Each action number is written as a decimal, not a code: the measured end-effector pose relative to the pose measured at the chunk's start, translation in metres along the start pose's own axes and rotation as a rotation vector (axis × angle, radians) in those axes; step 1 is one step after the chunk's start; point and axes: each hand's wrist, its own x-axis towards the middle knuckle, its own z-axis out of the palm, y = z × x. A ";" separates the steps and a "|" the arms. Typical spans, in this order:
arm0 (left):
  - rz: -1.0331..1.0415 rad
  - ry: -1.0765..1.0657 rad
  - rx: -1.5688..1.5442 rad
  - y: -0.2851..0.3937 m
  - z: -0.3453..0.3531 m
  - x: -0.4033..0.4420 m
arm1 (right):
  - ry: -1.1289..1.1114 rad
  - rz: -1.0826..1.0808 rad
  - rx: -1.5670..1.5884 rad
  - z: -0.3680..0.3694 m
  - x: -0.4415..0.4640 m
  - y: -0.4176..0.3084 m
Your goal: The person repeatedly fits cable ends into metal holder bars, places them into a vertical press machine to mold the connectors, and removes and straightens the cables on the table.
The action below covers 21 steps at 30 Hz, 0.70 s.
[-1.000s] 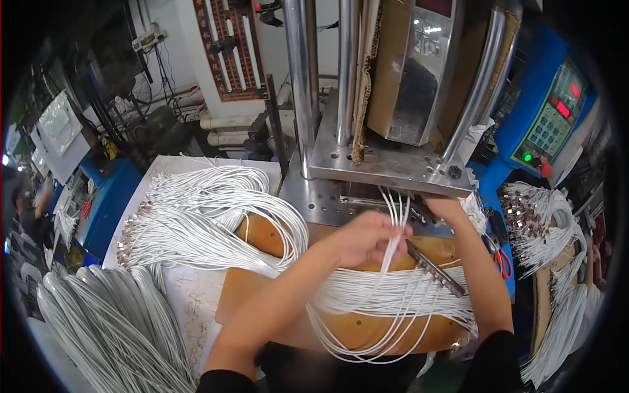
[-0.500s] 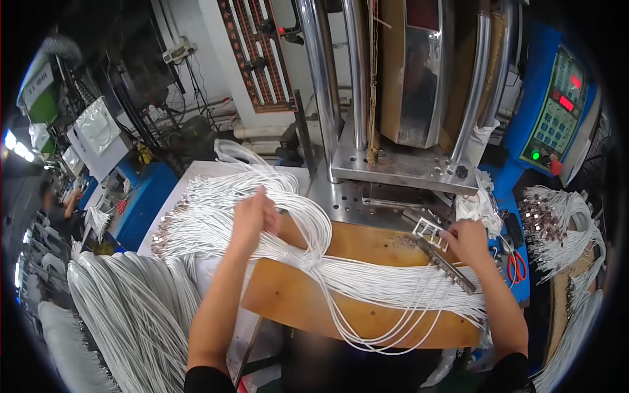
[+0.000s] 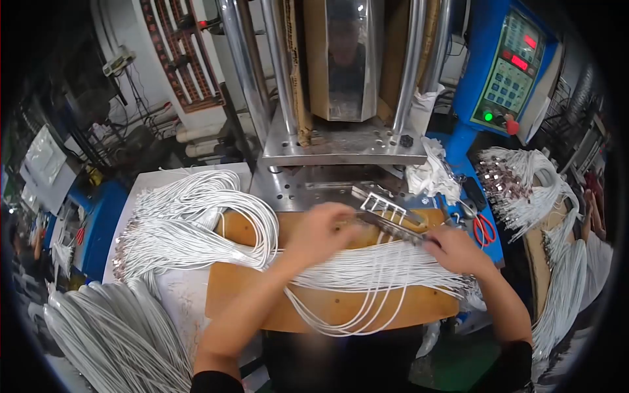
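Note:
My right hand (image 3: 457, 250) is closed on the right end of a narrow metal bar (image 3: 396, 228) that lies slantwise above the white cables. At the bar's left end is my left hand (image 3: 327, 230), blurred by motion; its fingertips cannot be made out clearly. Just behind the bar sits a white ladder-shaped frame (image 3: 385, 205) near a small metal block. White cables (image 3: 367, 265) run across an orange-brown board (image 3: 321, 302), and several of them loop over its front edge.
Behind the board stands a metal press (image 3: 341, 149) with upright columns. A blue control box (image 3: 504, 72) and red-handled scissors (image 3: 485, 230) are at the right. Cable bundles lie at the left (image 3: 190, 229) and far right (image 3: 557, 216). Part of another person shows at the far right.
My left hand has come from the cable pile on the left to the metal bar. My right hand has gone from the white frame to the bar's right end. The view has shifted.

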 end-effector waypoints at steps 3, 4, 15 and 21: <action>0.154 -0.058 -0.108 0.035 0.059 -0.001 | 0.366 -0.073 0.037 0.003 0.030 -0.004; 0.147 -0.047 -0.106 0.038 0.070 -0.009 | 0.381 -0.090 0.063 0.000 0.043 -0.001; 0.314 -0.169 0.389 -0.022 0.029 0.084 | 0.630 -0.197 -0.115 0.036 0.258 0.098; -0.027 -0.189 0.228 -0.034 0.002 0.091 | 0.450 0.037 -0.303 0.014 0.275 0.090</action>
